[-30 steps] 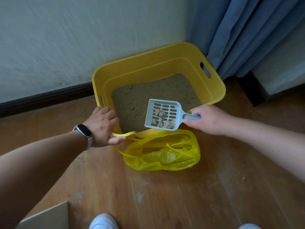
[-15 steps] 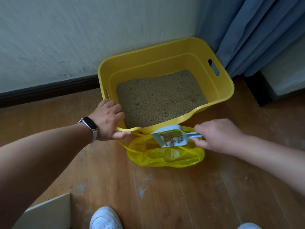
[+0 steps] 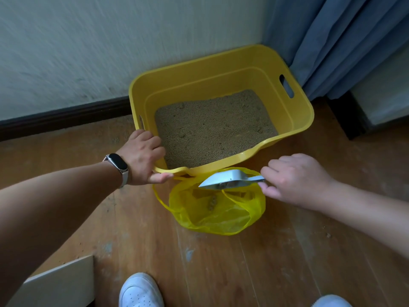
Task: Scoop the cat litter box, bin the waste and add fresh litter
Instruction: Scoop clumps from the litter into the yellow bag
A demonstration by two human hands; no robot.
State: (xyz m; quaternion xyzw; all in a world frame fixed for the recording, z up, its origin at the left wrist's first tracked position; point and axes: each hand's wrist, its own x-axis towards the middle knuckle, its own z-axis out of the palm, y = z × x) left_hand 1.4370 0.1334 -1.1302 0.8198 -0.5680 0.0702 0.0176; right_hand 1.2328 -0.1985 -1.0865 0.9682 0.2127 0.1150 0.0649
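Note:
A yellow litter box [image 3: 294,120] stands on the wooden floor in the room's corner, holding brown litter [image 3: 214,127]. My left hand [image 3: 143,158] grips its near-left corner rim. My right hand [image 3: 292,180] holds the handle of a pale blue scoop [image 3: 225,179], which is tipped on its side over an open yellow plastic bag [image 3: 221,218] lying just in front of the box. Clumps of waste [image 3: 212,201] show inside the bag below the scoop.
A white wall with a dark skirting board [image 3: 64,116] runs behind the box. Blue curtains [image 3: 345,41] hang at the right. A pale board's corner [image 3: 59,282] lies at the lower left. White shoes [image 3: 139,291] show at the bottom edge.
My right hand carried the scoop with its clumps from over the litter to over the bag and tipped it sideways. Clumps now lie in the bag. My left hand stayed on the rim.

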